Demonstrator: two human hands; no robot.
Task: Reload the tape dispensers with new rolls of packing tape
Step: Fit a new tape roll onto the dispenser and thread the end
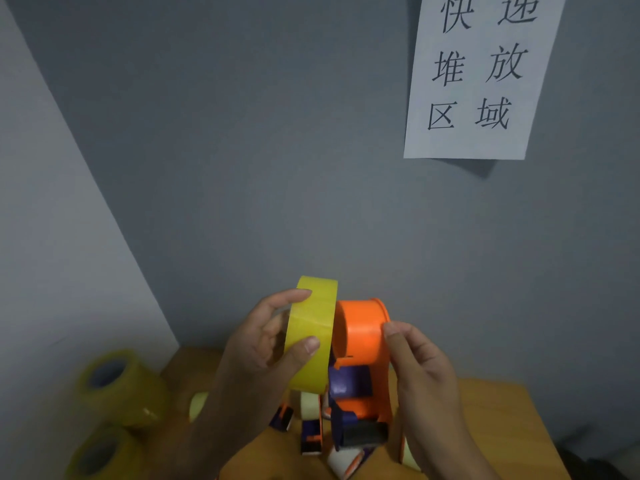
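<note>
My left hand (266, 348) grips a yellow roll of packing tape (313, 332), thumb on its outer face and fingers over the top edge. The roll stands upright, its open side against the orange drum of a tape dispenser (362, 344). My right hand (420, 368) holds that orange and purple dispenser by its right side, thumb on the drum's rim. Both are raised above the wooden table (485, 410). Whether the roll sits on the drum is hidden.
Two stacks of yellowish tape rolls (117, 386) stand at the table's left. Several other dispensers and rolls (311, 431) lie on the table under my hands. A grey wall with a paper sign (478, 74) rises close behind.
</note>
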